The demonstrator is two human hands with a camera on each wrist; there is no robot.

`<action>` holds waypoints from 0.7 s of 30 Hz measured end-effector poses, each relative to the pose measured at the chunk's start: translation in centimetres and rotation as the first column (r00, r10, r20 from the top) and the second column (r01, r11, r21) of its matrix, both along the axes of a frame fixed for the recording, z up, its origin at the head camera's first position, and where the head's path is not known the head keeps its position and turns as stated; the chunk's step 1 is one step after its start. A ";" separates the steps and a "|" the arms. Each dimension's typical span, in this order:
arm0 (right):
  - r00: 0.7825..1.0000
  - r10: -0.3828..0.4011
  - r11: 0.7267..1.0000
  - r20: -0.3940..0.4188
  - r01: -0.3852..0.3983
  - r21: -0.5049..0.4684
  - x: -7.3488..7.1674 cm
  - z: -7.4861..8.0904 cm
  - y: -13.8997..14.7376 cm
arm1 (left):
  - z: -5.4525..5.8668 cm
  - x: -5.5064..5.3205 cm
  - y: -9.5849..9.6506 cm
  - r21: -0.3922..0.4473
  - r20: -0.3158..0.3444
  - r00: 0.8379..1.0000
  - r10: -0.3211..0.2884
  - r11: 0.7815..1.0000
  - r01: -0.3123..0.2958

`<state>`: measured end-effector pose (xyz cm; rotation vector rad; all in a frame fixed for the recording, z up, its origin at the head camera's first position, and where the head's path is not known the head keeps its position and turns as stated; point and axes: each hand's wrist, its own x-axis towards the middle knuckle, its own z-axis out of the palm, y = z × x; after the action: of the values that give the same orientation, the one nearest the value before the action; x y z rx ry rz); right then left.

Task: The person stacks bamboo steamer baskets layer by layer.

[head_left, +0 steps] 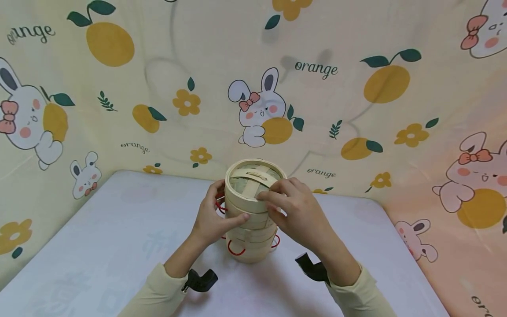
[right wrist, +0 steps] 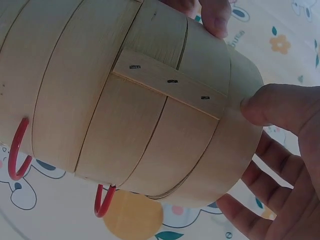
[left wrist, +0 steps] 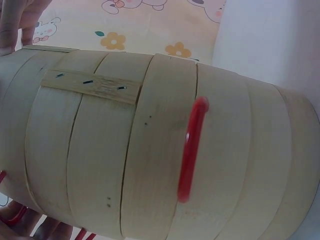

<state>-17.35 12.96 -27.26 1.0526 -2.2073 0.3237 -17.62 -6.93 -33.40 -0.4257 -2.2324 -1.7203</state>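
A tall stack of round bamboo steamers (head_left: pixel 251 240) stands upright on the table, with red loops on its sides. On top sits a woven lid (head_left: pixel 250 188) with a bamboo strip handle. My left hand (head_left: pixel 214 219) grips the upper steamer from the left, thumb across the front; its other fingers are partly hidden behind. At the lid's right edge, my right hand (head_left: pixel 295 209) holds the rim with curled fingers. The right wrist view shows this hand's thumb (right wrist: pixel 275 104) against the lid's side. A stapled seam strip (left wrist: pixel 90 85) runs along the steamer wall in the left wrist view.
A white-covered table (head_left: pixel 158 211) lies under the stack. Behind it hangs a cream cloth (head_left: pixel 222 39) printed with rabbits, oranges and flowers. Black wrist mounts (head_left: pixel 202 280) stick out from both sleeves near the table.
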 end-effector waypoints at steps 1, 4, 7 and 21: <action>1.000 -0.002 1.000 0.000 0.002 -0.002 0.0 0.0 0.0 | 0.0 0.0 0.0 0.001 0.000 1.000 0.000 1.000 0.000; 1.000 0.000 1.000 -0.013 0.000 -0.008 0.0 -0.1 -0.1 | 0.0 0.0 0.0 0.002 -0.004 1.000 0.003 1.000 -0.003; 1.000 0.001 1.000 -0.025 -0.001 -0.006 0.1 -0.1 -0.3 | -0.1 -0.1 -0.1 0.003 -0.010 1.000 0.006 1.000 -0.006; 0.999 -0.049 0.997 0.004 0.050 -0.063 0.0 -0.3 0.7 | -2.3 -1.7 -1.1 -0.043 -0.060 0.998 -0.007 0.999 0.004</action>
<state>-17.36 13.70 -27.60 0.9628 -2.2068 0.3698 -19.35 -8.05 -35.74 -0.4874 -2.2309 -1.6427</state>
